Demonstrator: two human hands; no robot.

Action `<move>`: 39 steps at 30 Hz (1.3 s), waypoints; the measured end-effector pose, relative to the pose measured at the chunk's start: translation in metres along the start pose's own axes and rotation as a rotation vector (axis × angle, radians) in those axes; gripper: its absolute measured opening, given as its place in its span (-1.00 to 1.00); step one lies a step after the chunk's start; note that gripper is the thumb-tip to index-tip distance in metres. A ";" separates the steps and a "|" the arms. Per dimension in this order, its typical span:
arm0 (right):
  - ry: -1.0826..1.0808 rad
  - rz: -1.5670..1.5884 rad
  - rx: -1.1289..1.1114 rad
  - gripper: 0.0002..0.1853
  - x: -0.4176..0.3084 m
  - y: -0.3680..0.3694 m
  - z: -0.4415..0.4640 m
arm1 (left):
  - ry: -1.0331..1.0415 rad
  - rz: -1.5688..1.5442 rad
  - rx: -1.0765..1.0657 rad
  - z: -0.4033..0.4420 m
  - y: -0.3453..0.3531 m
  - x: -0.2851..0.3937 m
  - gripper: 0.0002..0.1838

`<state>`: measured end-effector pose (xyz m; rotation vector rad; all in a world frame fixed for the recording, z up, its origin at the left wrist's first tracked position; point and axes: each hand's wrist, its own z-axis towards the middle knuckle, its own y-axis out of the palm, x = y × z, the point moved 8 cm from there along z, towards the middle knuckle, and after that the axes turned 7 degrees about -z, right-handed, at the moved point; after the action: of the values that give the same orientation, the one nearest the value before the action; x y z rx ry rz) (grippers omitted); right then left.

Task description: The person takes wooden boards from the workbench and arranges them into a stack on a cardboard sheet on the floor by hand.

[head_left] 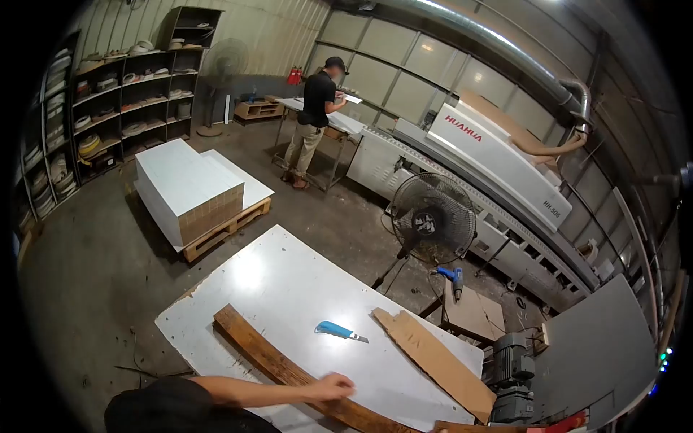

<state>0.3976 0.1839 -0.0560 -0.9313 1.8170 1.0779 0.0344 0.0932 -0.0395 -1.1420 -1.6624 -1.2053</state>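
A long, curved brown wooden piece (278,366) lies along the near side of the white tabletop (253,267) and runs out of view at the bottom. My left hand (332,387) is over it, reaching in from the lower left. Its fingers are curled together; whether they grip anything is hidden. A blue utility knife (334,330) with its blade out lies just beyond the hand. To the right rests a torn strip of cardboard (433,361). Another brown wooden end (469,427) shows at the bottom edge. My right hand is out of view.
A standing fan (433,220) is past the table, near a blue heat gun (453,278) on a box. Motors (511,361) stand at the right. Farther off are stacked white panels (191,184), a large machine (498,155), shelves (130,94) and a person (317,101) at another table.
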 end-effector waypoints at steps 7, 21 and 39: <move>0.172 0.048 -0.590 -0.51 -0.038 0.130 -0.154 | -0.331 -0.533 -0.233 0.039 0.172 -0.032 -0.69; -0.140 0.952 -0.607 -0.59 -0.075 0.003 0.057 | 0.532 0.741 -0.073 -0.171 -0.049 0.177 -0.69; -0.365 1.297 -0.903 -0.83 -0.114 0.122 -0.023 | 0.902 0.855 0.296 -0.193 -0.134 0.187 -0.46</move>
<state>0.3303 0.2281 0.0915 0.2188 1.4817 2.7627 -0.1337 -0.0720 0.1472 -0.7793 -0.5257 -0.6879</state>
